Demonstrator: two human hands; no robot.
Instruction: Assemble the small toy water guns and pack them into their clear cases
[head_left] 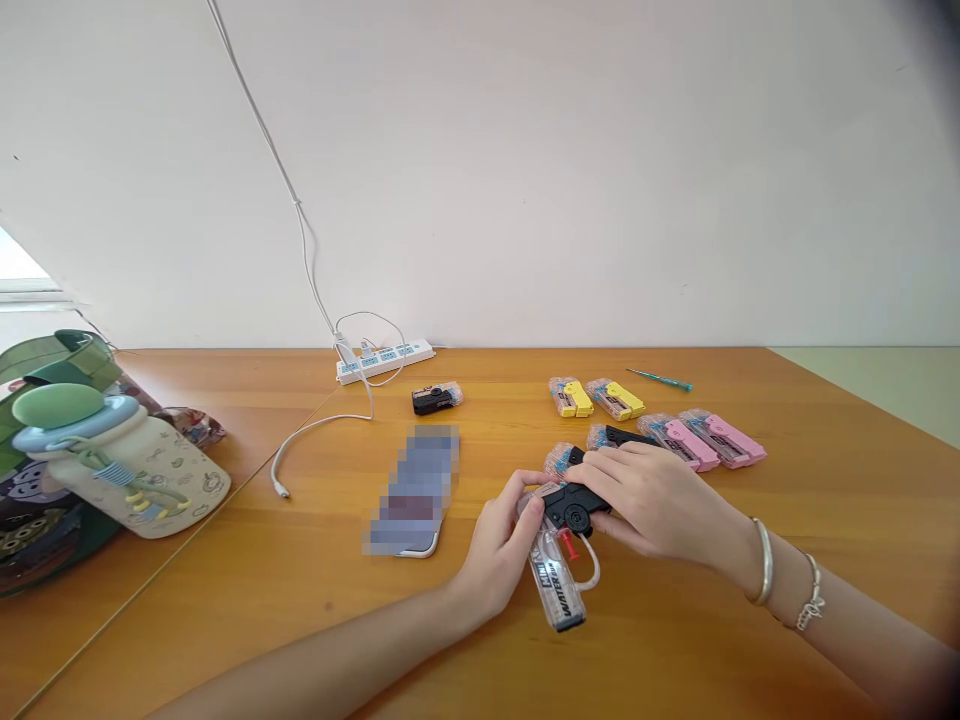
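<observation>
A small toy water gun [556, 580] with a clear body, black top, red trigger and pale loop guard is held between both hands, just over the table. My left hand [499, 545] grips its clear part, thumb near the black section. My right hand [637, 495] closes its fingers over the black end. Right behind the hands lie black water guns [619, 437] in bubble wrap, partly hidden by the right hand. Two pink water guns [724, 440] in similar wrap lie to their right, and two yellow ones [574, 398] farther back.
A phone [412, 490], blurred out, lies left of my hands. Behind it are a wrapped black piece [437, 398] and a white power strip [386, 361] with a loose cable [322, 418]. A teal screwdriver [660, 379] lies far right. A cream bottle [165, 465] leans at left.
</observation>
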